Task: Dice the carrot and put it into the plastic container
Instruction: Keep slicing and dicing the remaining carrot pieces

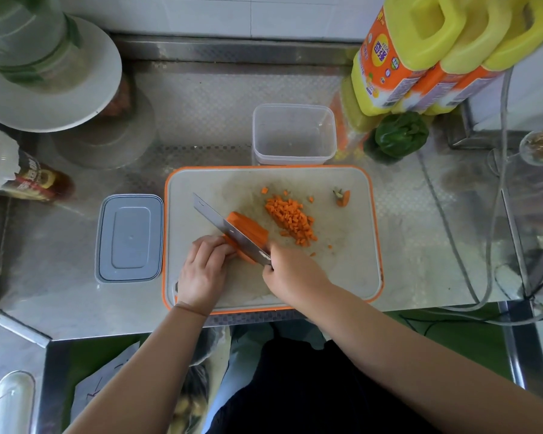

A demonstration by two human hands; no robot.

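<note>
on the cutting board (342, 277) near the worktop's front edge, left hand (205, 270) grips carrot (246, 228), right hand (292, 274) grips knife (229, 231); dicing half done, next cut needs fingers clear

The knife (229, 231) handle is hidden inside the right hand (290, 272). The left hand (205, 270) covers the carrot's (248, 231) near end. The yellow bottles (445, 48) are cut off at the top edge.

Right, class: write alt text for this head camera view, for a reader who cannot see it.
A right hand holds a cleaver across a carrot piece steadied by the left hand on a cutting board. Diced carrot lies beside it; an empty plastic container waits behind.
</note>
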